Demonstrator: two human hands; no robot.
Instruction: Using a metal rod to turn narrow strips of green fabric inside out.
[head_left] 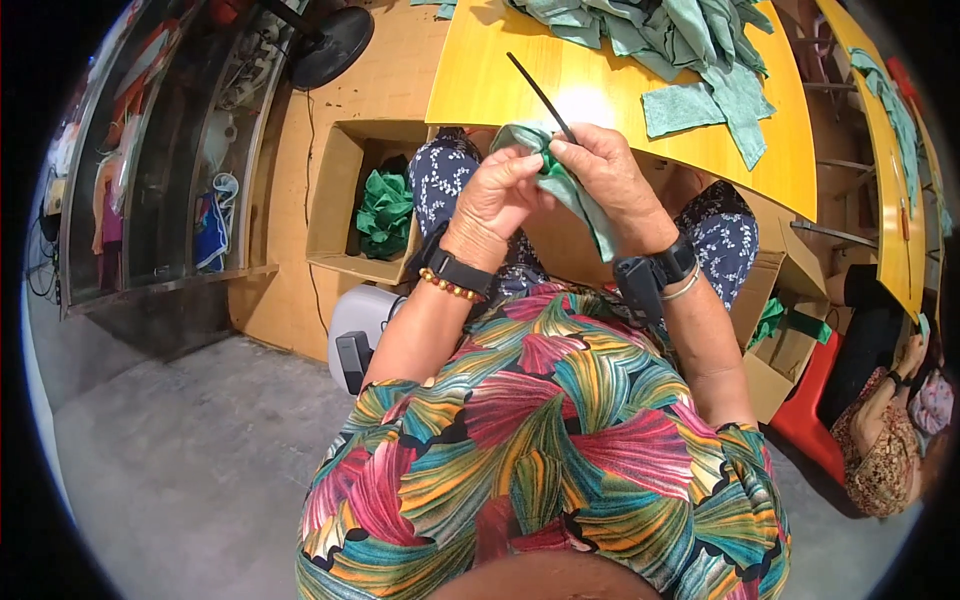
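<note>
Over my lap, my left hand (497,198) pinches a small piece of pale green fabric (590,209), partly folded, with a brighter green patch showing between the fingers. My right hand (618,185) is closed on the same fabric from the other side. A thin black stick (536,90) juts up and to the left from under my right thumb and fingers. Its lower end is hidden at the fabric, so whether it goes into the fold I cannot make out. Both hands are just in front of the near edge of the yellow table (475,75).
Heaped green fabric pieces (650,30) lie on the table's far side, with flat pieces (690,108) nearer. An open cardboard box (335,200) with bright green fabric (385,213) stands at left, another box (775,370) at right. A person (880,440) sits beyond the red stool (815,420).
</note>
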